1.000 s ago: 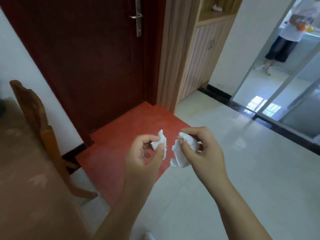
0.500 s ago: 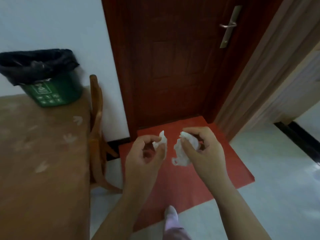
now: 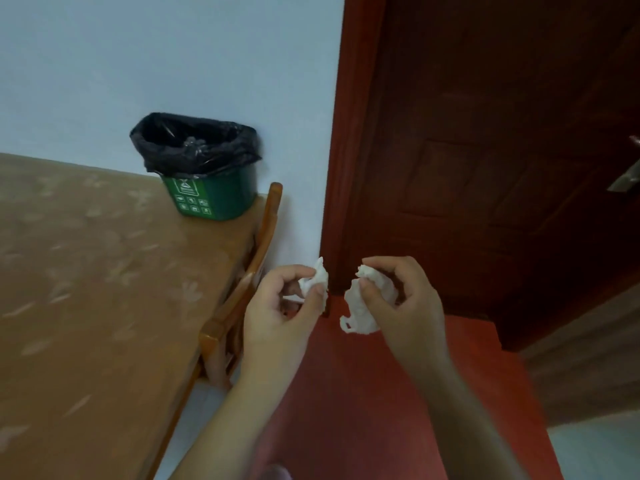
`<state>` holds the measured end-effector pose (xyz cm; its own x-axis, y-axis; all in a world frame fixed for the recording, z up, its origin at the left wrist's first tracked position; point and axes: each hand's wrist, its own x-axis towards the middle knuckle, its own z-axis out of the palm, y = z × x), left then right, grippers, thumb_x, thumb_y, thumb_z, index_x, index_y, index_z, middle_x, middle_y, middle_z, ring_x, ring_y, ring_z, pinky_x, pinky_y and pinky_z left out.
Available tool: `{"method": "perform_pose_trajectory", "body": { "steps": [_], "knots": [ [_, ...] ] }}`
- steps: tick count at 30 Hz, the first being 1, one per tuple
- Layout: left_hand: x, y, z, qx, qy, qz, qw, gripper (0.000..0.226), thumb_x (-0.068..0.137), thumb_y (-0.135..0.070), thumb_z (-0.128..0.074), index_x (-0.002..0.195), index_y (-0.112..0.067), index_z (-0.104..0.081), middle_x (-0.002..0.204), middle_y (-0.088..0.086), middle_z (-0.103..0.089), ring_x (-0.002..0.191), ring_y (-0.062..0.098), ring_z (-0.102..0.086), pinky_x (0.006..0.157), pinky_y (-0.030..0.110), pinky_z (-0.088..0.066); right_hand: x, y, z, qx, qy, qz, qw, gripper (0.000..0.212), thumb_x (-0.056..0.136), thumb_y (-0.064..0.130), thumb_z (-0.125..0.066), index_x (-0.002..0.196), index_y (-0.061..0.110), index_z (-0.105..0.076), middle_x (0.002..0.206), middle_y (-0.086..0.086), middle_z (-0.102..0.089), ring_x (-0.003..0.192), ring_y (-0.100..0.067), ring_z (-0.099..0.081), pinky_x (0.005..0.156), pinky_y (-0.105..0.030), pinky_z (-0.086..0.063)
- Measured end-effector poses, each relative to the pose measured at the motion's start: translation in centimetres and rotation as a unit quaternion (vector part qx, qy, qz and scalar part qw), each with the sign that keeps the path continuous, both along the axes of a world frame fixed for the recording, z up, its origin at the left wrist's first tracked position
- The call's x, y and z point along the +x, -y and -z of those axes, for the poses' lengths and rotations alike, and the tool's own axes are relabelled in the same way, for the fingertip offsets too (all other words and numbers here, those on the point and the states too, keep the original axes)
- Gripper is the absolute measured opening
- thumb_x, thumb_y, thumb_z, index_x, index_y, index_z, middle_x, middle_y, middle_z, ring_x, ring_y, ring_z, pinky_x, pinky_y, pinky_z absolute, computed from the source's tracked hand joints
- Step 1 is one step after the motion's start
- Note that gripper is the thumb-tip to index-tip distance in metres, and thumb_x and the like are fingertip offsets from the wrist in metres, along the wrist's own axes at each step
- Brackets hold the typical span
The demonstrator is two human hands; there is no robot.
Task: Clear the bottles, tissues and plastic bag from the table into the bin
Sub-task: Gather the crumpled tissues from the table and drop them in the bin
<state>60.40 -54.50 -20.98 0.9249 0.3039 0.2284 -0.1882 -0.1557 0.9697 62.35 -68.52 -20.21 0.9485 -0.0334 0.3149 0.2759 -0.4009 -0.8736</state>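
Now the view has swung left, bringing the black-lined green bin at the far right corner of the table fully into sight. Off the table's right edge, the left hand still pinches a small crumpled tissue and the right hand a larger tissue, fingers curled.

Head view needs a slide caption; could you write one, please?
Left hand pinches one tissue, right hand another; bin sits on table.

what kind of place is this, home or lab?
Probably a home, by the entrance: a dark red door with a lever handle, a cloth-covered table with a wooden chair tucked in, and a small green bin standing on the table.
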Motion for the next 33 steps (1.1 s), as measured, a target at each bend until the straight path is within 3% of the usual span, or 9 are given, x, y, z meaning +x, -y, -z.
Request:
{"method": "perform_pose_trajectory", "body": {
  "steps": [5, 8, 10, 14, 18, 22, 27, 31, 33],
  "knots": [
    [5.1, -2.2, 0.8, -0.008, -0.007, -0.054, 0.998, 0.012, 0.074, -0.023, -0.065, 0.086, -0.025, -0.063, 0.079, 0.017, -0.060, 0.065, 0.027, -0.055, 0.057, 0.025, -0.046, 6.3, -1.9, 0.5, 0.002, 0.007, -0.030, 1.000, 0.021, 0.080, 0.008, -0.067, 0.094, 0.023, -0.063, 0.095, 0.010, -0.061, 0.090, 0.001, -0.056, 0.071, -0.007, -0.042],
    [8.6, -3.7, 1.1, -0.022, 0.003, -0.068, 0.997, 0.013, 0.074, -0.022, -0.066, 0.086, -0.024, -0.064, 0.078, 0.017, -0.062, 0.066, 0.026, -0.056, 0.058, 0.025, -0.046, 10.4, -3.6, 0.7, 0.002, 0.008, -0.041, 0.999, 0.021, 0.080, 0.007, -0.067, 0.094, 0.022, -0.064, 0.094, 0.011, -0.060, 0.090, -0.001, -0.056, 0.072, -0.008, -0.042],
    [11.4, -5.2, 1.0, -0.031, 0.019, -0.088, 0.995, 0.014, 0.078, -0.012, -0.069, 0.085, -0.022, -0.064, 0.075, 0.014, -0.062, 0.062, 0.017, -0.054, 0.057, 0.021, -0.045, 13.5, -5.2, 0.5, -0.005, 0.015, -0.060, 0.998, 0.020, 0.080, 0.007, -0.067, 0.093, 0.021, -0.064, 0.093, 0.011, -0.060, 0.088, -0.001, -0.056, 0.072, -0.008, -0.042],
    [16.2, -8.8, 0.5, -0.036, 0.037, -0.133, 0.990, 0.023, 0.079, -0.004, -0.065, 0.081, -0.026, -0.063, 0.064, -0.003, -0.057, 0.057, 0.005, -0.050, 0.053, 0.016, -0.043, 19.3, -9.3, -0.6, -0.004, 0.036, -0.104, 0.994, 0.017, 0.076, 0.015, -0.064, 0.091, 0.023, -0.063, 0.091, 0.008, -0.059, 0.085, 0.000, -0.055, 0.073, -0.009, -0.041],
    [19.4, -11.8, 0.7, -0.032, 0.038, -0.172, 0.984, 0.018, 0.075, -0.017, -0.069, 0.078, -0.033, -0.063, 0.071, 0.015, -0.059, 0.060, 0.019, -0.055, 0.058, 0.027, -0.047, 23.3, -12.6, -0.7, 0.008, 0.042, -0.135, 0.990, 0.020, 0.077, 0.009, -0.067, 0.089, 0.024, -0.062, 0.091, 0.006, -0.060, 0.085, 0.004, -0.054, 0.071, -0.004, -0.037],
    [21.6, -13.7, 1.2, -0.027, 0.020, -0.210, 0.977, 0.013, 0.069, -0.028, -0.065, 0.080, -0.034, -0.063, 0.076, 0.018, -0.062, 0.068, 0.036, -0.058, 0.064, 0.042, -0.049, 26.3, -15.1, 0.4, 0.010, 0.024, -0.170, 0.985, 0.028, 0.077, 0.002, -0.067, 0.088, 0.026, -0.060, 0.090, 0.010, -0.059, 0.084, 0.005, -0.054, 0.069, -0.003, -0.036],
    [24.8, -15.9, 2.0, -0.020, 0.015, -0.258, 0.966, 0.014, 0.074, -0.021, -0.065, 0.081, -0.033, -0.063, 0.076, 0.015, -0.062, 0.066, 0.035, -0.058, 0.062, 0.035, -0.048, 31.0, -17.7, 0.9, 0.003, 0.011, -0.223, 0.975, 0.033, 0.078, 0.008, -0.066, 0.086, 0.038, -0.055, 0.094, 0.013, -0.058, 0.087, 0.006, -0.054, 0.069, -0.004, -0.040],
    [28.2, -18.0, 2.4, -0.006, -0.013, -0.308, 0.951, 0.014, 0.078, -0.018, -0.065, 0.082, -0.031, -0.061, 0.075, 0.015, -0.062, 0.064, 0.036, -0.057, 0.060, 0.041, -0.051, 36.0, -19.8, 1.3, -0.004, -0.013, -0.266, 0.964, 0.032, 0.081, 0.010, -0.064, 0.088, 0.040, -0.054, 0.099, 0.014, -0.057, 0.091, 0.004, -0.053, 0.072, -0.007, -0.043],
    [30.1, -19.2, 2.3, 0.006, -0.026, -0.329, 0.944, 0.015, 0.081, -0.016, -0.065, 0.081, -0.030, -0.060, 0.073, 0.015, -0.061, 0.061, 0.028, -0.055, 0.057, 0.030, -0.048, 38.4, -20.9, 1.3, 0.006, -0.022, -0.284, 0.958, 0.031, 0.081, 0.009, -0.064, 0.088, 0.038, -0.056, 0.100, 0.012, -0.058, 0.091, 0.002, -0.054, 0.073, -0.007, -0.043]
  ]
}}
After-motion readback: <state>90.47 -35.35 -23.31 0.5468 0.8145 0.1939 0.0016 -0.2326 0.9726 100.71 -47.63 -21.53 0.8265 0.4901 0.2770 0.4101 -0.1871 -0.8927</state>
